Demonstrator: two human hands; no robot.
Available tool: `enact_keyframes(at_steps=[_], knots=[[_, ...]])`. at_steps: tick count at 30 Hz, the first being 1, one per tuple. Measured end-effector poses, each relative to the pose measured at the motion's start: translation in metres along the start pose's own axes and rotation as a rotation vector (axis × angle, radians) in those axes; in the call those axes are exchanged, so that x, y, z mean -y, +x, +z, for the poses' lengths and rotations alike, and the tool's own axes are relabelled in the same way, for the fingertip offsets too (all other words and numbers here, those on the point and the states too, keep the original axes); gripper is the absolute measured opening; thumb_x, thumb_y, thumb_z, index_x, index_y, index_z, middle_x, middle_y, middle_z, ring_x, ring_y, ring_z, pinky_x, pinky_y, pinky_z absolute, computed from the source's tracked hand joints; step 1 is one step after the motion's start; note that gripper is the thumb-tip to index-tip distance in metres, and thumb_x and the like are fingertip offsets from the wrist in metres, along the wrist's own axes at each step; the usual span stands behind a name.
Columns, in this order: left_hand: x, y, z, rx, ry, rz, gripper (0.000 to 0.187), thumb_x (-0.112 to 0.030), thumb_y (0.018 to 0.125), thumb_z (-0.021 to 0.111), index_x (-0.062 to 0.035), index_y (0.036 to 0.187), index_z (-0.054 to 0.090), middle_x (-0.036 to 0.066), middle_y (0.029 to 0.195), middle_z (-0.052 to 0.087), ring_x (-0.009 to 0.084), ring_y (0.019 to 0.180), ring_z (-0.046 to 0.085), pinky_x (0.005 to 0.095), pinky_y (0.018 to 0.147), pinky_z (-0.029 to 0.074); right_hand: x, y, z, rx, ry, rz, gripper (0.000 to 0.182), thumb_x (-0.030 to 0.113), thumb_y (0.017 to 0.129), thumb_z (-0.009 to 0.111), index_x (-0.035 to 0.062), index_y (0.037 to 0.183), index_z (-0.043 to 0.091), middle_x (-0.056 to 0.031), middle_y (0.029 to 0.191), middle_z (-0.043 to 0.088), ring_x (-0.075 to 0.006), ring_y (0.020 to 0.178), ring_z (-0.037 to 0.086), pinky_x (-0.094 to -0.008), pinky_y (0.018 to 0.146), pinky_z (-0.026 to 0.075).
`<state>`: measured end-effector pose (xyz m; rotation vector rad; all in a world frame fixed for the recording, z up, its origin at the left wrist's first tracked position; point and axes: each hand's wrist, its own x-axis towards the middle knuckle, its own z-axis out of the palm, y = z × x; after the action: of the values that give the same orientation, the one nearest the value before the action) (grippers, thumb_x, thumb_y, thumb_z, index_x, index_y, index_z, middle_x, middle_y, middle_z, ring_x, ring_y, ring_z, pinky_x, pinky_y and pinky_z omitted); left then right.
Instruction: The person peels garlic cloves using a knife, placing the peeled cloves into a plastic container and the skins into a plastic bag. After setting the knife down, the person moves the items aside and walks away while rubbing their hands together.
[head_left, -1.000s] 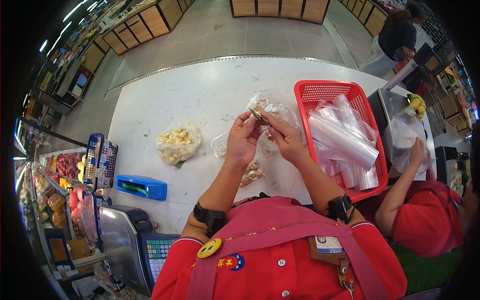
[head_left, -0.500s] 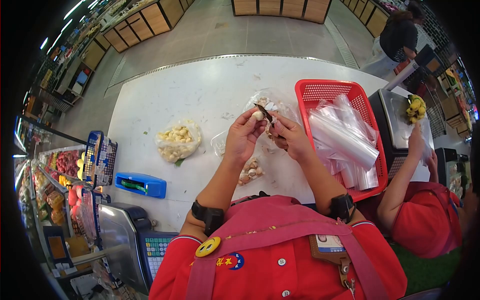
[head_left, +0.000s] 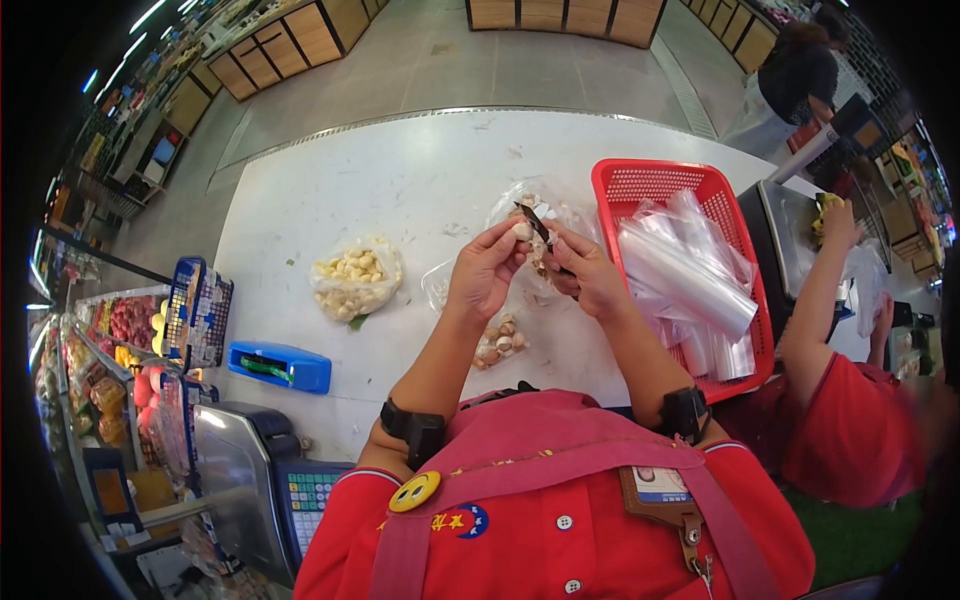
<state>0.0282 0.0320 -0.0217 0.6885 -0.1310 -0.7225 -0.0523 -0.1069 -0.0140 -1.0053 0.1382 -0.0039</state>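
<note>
A garlic clove (head_left: 519, 231) is pinched between the thumb and fingertips of the left hand (head_left: 484, 272), raised above the middle of the white table (head_left: 330, 180). The right hand (head_left: 588, 275) is closed around a small knife (head_left: 533, 222), whose dark blade rests against the clove's far side. The step in hand appears to be paring the clove; the next move would call for a short, controlled stroke with the blade angled away from the left thumb. Directly beneath the hands lie an open plastic bag of unpeeled garlic (head_left: 497, 343) and another bag (head_left: 545, 208) just beyond. To the left sits a bag of peeled cloves (head_left: 353, 280). To the right stands a red basket (head_left: 640, 180) holding clear plastic bags. A blue tape dispenser (head_left: 279, 366) lies at the near left. A co-worker's arm (head_left: 815, 300) reaches up at far right.
</note>
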Motion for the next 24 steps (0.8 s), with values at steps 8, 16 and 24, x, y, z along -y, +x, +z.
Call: enact_keyframes(at_steps=[8, 16, 24], knots=[[0.003, 0.001, -0.005, 0.05, 0.027, 0.057, 0.023, -0.004, 0.081, 0.053, 0.0012, 0.104, 0.054, 0.007, 0.091, 0.058, 0.0139, 0.081, 0.055, 0.0242, 0.072, 0.046, 0.001, -0.002, 0.001, 0.053, -0.052, -0.005, 0.035, 0.018, 0.087, 0.044, 0.0088, 0.121, 0.043, 0.0044, 0.066, 0.039, -0.0012, 0.046, 0.027, -0.0146, 0.039, 0.02], [-0.001, -0.005, 0.002, 0.107, 0.01, -0.02, 0.027, -0.001, 0.079, 0.054, 0.0007, 0.106, 0.054, 0.008, 0.09, 0.059, 0.013, 0.075, 0.056, 0.0249, 0.07, 0.047, -0.002, 0.002, -0.003, -0.078, 0.04, -0.047, 0.038, 0.021, 0.087, 0.045, 0.0108, 0.123, 0.04, 0.0027, 0.067, 0.041, -0.0026, 0.045, 0.029, -0.0152, 0.038, 0.021], [-0.009, -0.006, 0.008, -0.055, 0.1, 0.136, 0.026, -0.003, 0.079, 0.055, 0.0021, 0.104, 0.052, 0.009, 0.089, 0.058, 0.0144, 0.075, 0.057, 0.0242, 0.068, 0.048, 0.005, 0.002, -0.007, -0.142, -0.571, -0.114, 0.036, 0.016, 0.087, 0.045, 0.0108, 0.123, 0.042, -0.0001, 0.076, 0.052, -0.0031, 0.056, 0.043, -0.0153, 0.049, 0.034]])
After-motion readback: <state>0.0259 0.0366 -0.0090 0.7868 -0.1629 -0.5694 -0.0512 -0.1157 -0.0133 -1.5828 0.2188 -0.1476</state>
